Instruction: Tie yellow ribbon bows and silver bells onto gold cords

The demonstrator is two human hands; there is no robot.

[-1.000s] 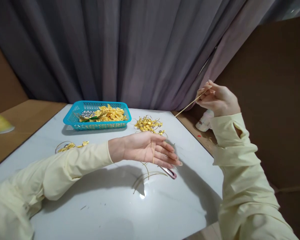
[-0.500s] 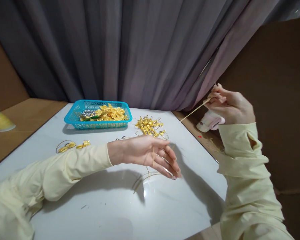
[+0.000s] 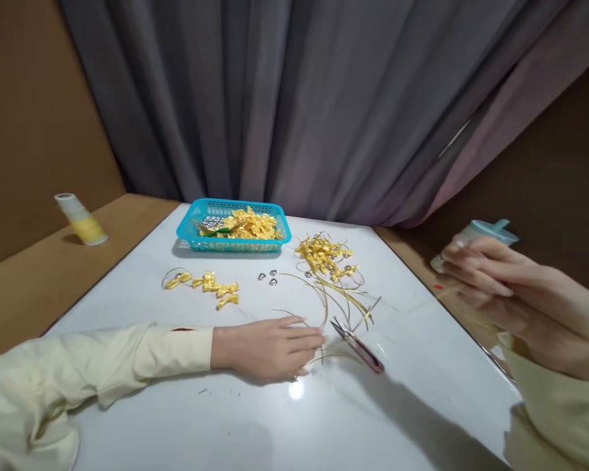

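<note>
My left hand (image 3: 269, 347) lies low on the white table (image 3: 255, 425), fingers stretched toward thin gold cord strands (image 3: 341, 297); whether it pinches one I cannot tell. A small pair of snips with pinkish handles (image 3: 359, 347) lies just right of its fingertips. My right hand (image 3: 491, 278) is raised at the right edge, blurred, with its fingers wrapped round a small bottle with a teal cap (image 3: 488, 230).
A teal basket (image 3: 233, 229) of yellow bows and silver beads stands at the back. A heap of gold bows with cords (image 3: 324, 254), loose yellow bows (image 3: 211, 286) and three silver beads (image 3: 267, 278) lie mid-table. A yellow thread spool (image 3: 81, 219) lies on the brown side surface. Grey curtain behind.
My left hand dropped from a raised, palm-up pose to the table by the cords. My right hand let go of the taut cord and picked up the bottle. The view swung left.
</note>
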